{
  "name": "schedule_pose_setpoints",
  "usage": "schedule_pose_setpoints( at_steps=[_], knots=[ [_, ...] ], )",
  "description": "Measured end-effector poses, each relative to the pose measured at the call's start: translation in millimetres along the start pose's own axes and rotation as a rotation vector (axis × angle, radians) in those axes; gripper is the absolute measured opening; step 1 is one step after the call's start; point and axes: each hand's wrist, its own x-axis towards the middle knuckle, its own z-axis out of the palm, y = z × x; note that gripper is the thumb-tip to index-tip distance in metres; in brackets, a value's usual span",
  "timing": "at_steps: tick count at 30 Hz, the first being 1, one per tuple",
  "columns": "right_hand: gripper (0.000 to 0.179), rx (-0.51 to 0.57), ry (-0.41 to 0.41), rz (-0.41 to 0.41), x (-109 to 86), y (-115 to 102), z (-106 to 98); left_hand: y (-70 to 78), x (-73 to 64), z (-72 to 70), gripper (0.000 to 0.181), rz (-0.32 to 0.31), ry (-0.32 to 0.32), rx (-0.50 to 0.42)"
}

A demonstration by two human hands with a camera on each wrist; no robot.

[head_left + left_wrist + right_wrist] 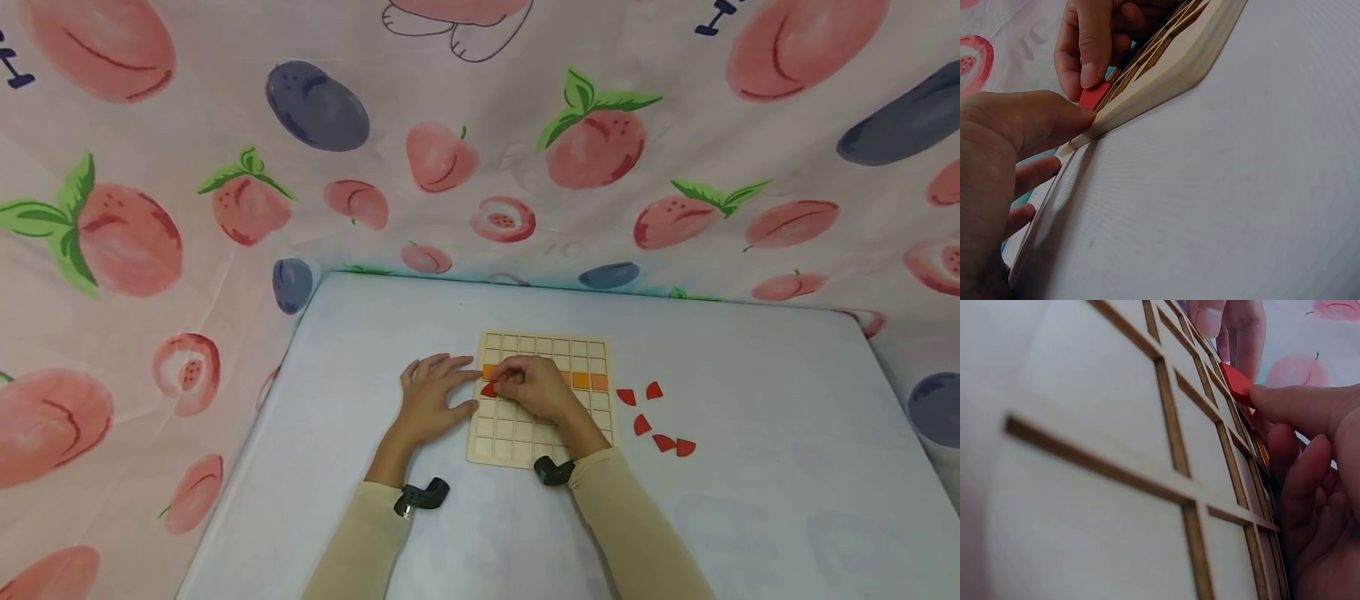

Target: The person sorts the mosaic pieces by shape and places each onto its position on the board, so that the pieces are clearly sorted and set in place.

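A wooden grid board [504, 454] with square recesses lies on the table. My right hand [536, 388] is over its left part, pinching a red quarter-round piece [488, 390] between thumb and forefinger. In the right wrist view the thumb tip is against the red piece [1237, 383], low over the cells. My left hand [431, 402] is spread at the board's left side, fingers fairly straight, thumb and forefinger at the edge. The left wrist view shows the left thumb on the rim beside the red piece [1092, 97]. Orange squares [581, 380] fill cells in one row, partly hidden by the right hand.
Several loose red quarter-round pieces [642, 425] lie on the white table [757, 467] right of the board. A fruit-print cloth [495, 108] hangs behind the table and along its left. Each wrist wears a black strapped device [422, 496].
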Motion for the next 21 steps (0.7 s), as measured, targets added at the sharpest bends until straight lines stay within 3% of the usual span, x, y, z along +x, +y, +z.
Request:
schedule_pose_setpoints(
  at_steps=[21],
  knots=[
    [0.008, -0.121, -0.008, -0.048, -0.4, -4.4, -1.5, -0.3, -0.1, 0.7, 0.045, 0.011, 0.018, 0.0]
  ],
)
